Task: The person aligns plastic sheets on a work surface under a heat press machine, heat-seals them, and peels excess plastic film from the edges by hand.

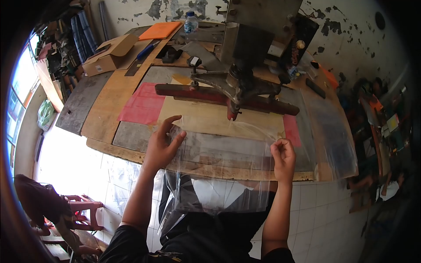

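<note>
A clear plastic sheet [223, 153] stretches between my two hands, from the table edge down over my lap. My left hand [164, 144] is at its upper left corner, thumb and index finger apart, with the film by the fingertips. At the right edge of the film my right hand [283, 158] is closed in a pinch on it. Just beyond the sheet, the red bar [197, 93] of a metal press [239, 83] stands over a cream board [210, 115] with pink pieces [141, 103] at its sides.
An open cardboard box [109, 55], an orange folder [160, 30] and a water bottle [190, 23] lie toward the back. More clear sheets [337, 144] are at the table's right. A person [48, 208] is at the lower left near a red stool [90, 212].
</note>
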Motion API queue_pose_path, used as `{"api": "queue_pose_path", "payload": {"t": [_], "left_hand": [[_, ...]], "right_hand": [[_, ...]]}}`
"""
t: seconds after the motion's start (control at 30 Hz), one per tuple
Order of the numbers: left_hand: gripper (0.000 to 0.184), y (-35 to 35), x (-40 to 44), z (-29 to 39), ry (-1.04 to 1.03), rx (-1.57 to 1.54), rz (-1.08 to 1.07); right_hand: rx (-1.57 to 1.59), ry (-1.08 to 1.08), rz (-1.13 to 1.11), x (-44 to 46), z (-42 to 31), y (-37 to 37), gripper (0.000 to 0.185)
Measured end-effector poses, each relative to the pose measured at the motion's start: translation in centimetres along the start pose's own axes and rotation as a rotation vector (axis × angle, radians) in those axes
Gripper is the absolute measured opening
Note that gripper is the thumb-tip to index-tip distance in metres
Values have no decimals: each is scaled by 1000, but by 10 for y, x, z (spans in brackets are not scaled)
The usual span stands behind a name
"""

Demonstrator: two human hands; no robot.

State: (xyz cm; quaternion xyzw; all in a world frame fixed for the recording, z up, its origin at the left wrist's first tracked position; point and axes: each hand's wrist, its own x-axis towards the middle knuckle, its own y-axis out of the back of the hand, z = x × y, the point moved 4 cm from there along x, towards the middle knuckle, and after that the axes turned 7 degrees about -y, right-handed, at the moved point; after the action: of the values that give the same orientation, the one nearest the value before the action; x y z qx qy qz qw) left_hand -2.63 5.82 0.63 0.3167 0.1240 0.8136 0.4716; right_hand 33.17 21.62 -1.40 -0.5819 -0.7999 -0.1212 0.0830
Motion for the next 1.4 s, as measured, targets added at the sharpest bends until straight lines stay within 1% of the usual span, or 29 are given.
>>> {"api": "queue_pose_path", "payload": {"t": [0.07,0.1,0.17,0.2,0.27,0.3,0.37,0.4,0.47,0.5,0.57,0.6,0.67,0.77,0.9,0.97,1.1,1.17,1.2,1.27,1.4], "left_hand": [[53,-2,-1,0,-30,-213,32],[53,-1,-1,-1,-28,-213,34],[58,3,-3,-5,-1,-369,41],[58,5,-4,-6,3,-367,48],[65,6,-6,-7,44,-519,5],[65,7,-6,-6,50,-518,10],[69,7,-6,0,-1,-605,0],[69,7,-7,-3,5,-605,3],[69,7,-7,-3,-77,-583,-25],[69,7,-8,-4,-76,-585,-19],[71,8,-9,-3,-104,-594,-31],[71,9,-10,-2,-102,-594,-23],[71,7,-11,1,-97,-653,-5],[71,8,-12,0,-95,-628,-21],[73,8,-13,0,-50,-651,-18],[68,9,-13,0,-17,-586,-44],[62,8,-13,0,-49,-557,-46],[57,9,-12,2,-36,-538,-63],[57,9,-13,3,-35,-539,-65],[58,10,-13,2,-40,-477,-90],[61,9,-14,1,-26,-474,-106]], "right_hand": [[25,8,-1,1,0,-1,10],[24,7,-4,1,-2,-1,10],[-8,-6,38,1,-5,-2,9],[-7,-6,30,3,-4,-2,9],[-193,133,60,6,-7,1,8],[-193,130,52,7,-6,0,8],[-115,122,54,6,-7,-1,9],[-116,118,49,4,-7,0,9],[60,-68,-7,1,2,2,14],[58,-67,-13,1,2,1,14],[83,-62,5,1,1,-2,26],[82,-60,-3,2,-1,-4,26],[57,-30,22,2,-11,-8,35],[86,-13,26,1,-15,-11,39],[29,12,42,0,-11,-7,39],[-21,45,34,0,-8,-5,33],[-80,-5,33,-4,-9,-4,32],[-142,42,30,-4,-12,-5,38],[-143,40,31,-4,-12,-4,38],[-123,79,26,-5,-12,-4,47],[-121,89,46,-6,-18,-7,44]]}}
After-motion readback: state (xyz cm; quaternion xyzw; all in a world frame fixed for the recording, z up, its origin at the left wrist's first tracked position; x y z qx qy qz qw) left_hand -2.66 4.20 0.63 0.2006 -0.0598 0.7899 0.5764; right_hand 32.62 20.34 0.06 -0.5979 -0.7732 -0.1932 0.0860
